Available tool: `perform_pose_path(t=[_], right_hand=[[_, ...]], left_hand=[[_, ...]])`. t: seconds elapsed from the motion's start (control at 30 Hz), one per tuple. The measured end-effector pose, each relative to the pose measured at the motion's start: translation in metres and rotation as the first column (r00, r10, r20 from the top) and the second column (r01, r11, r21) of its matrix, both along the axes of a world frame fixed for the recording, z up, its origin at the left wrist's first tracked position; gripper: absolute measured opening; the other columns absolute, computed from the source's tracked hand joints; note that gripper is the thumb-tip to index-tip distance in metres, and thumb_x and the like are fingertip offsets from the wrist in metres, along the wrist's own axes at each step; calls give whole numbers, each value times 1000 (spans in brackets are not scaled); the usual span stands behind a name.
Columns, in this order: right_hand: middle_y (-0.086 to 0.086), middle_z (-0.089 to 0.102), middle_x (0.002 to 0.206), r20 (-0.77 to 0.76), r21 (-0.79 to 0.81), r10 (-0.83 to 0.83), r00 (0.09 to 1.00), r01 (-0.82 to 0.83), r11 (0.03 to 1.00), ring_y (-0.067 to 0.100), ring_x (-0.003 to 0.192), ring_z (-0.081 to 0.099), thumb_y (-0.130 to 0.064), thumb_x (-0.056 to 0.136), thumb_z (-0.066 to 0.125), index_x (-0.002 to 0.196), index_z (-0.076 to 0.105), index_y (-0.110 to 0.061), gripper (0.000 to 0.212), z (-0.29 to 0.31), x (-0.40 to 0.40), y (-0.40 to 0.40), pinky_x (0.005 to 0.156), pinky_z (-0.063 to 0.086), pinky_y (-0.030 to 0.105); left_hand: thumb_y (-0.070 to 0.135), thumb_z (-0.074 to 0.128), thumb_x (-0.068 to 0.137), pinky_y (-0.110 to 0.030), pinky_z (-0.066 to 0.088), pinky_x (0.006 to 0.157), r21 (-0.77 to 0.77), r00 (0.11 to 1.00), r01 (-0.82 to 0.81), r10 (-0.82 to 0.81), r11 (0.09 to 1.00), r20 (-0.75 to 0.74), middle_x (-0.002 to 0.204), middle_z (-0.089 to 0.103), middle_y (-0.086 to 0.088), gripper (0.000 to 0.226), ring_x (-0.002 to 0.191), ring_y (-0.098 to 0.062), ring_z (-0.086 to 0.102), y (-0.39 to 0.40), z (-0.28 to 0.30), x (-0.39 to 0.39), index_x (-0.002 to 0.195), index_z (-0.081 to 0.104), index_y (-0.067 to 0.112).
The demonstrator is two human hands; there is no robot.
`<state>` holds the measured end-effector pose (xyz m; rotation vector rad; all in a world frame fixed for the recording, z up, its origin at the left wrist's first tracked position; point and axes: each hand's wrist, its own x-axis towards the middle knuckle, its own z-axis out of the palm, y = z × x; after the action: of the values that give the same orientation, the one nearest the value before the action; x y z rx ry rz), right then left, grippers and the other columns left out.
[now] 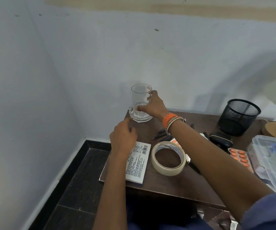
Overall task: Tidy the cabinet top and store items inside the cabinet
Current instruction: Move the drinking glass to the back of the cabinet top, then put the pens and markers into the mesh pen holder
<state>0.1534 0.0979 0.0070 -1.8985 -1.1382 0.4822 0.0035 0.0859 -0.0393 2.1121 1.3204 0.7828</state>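
Observation:
A clear drinking glass (139, 98) stands in a clear glass dish (138, 117) at the far left corner of the dark brown cabinet top (170, 181). My right hand (152, 105) reaches across and grips the glass from its right side, thumb low and fingers round the far side. My left hand (123, 136) hovers just in front of the dish with loosely curled fingers, holding nothing. A roll of clear tape (168, 157) and a white printed box (138, 163) lie near the front left.
A black mesh pen holder (239, 117) stands at the back right. Several black pens (163, 133), a black case (221, 141), an orange pill strip (239, 157) and a clear plastic box (274, 161) crowd the right side. Walls close the corner; dark floor (77, 180) lies left.

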Motion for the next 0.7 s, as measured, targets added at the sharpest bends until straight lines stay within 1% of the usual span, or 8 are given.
perform_pose_path(t=[0.1,0.17,0.23,0.3,0.4,0.47,0.53,0.7], right_hand=[[16,42,139,14,51,-38,999,37,998,29,127,43,-22,78,71,141,27,-6,79,16,1,-19,95,40,32],[13,46,134,70,100,-89,994,82,992,26,122,47,-22,80,66,136,37,-9,63,28,7,-38,89,39,28],[11,49,127,148,148,-148,978,126,981,24,116,49,-20,82,62,126,47,-10,47,40,16,-62,84,37,26],[10,51,123,238,183,-224,945,183,966,23,114,49,-19,82,60,120,52,-11,39,49,28,-88,86,39,29],[11,52,120,381,174,-330,864,283,943,27,112,48,-18,83,57,119,54,-11,37,57,49,-125,91,42,37],[13,53,118,491,128,-357,795,339,932,30,109,50,-16,82,56,119,54,-8,38,57,63,-144,88,40,37],[17,55,115,591,30,-319,741,374,927,33,106,52,-15,82,57,117,55,-3,37,54,78,-159,86,42,37],[21,54,121,662,-278,-176,729,456,845,37,113,52,-14,86,54,117,52,2,36,37,104,-181,95,42,41]], left_hand=[[16,44,93,-46,44,98,85,998,-49,46,995,33,122,63,-3,36,108,-22,60,-7,9,6,127,54,20],[14,46,93,-41,46,98,133,991,-78,62,988,119,123,62,-4,33,110,-21,59,-18,17,15,124,57,18],[11,49,91,-32,48,93,142,971,-85,50,986,234,122,62,-5,31,108,-19,59,-34,26,28,120,59,14],[7,49,88,-26,46,82,154,951,-27,-22,988,310,115,64,-4,30,99,-16,59,-53,32,44,116,62,13],[3,48,86,-25,46,88,181,915,133,-191,974,357,115,62,-4,35,103,-16,58,-77,35,67,117,60,13],[2,48,85,-25,45,91,199,895,198,-260,960,363,117,62,-3,38,104,-15,57,-90,35,80,119,60,12],[2,48,83,-34,47,93,201,879,241,-301,949,369,117,62,-4,38,105,-19,57,-102,34,93,118,60,12],[4,46,84,-40,46,98,169,882,318,-357,933,308,122,62,-6,40,113,-22,56,-119,29,118,120,60,11]])
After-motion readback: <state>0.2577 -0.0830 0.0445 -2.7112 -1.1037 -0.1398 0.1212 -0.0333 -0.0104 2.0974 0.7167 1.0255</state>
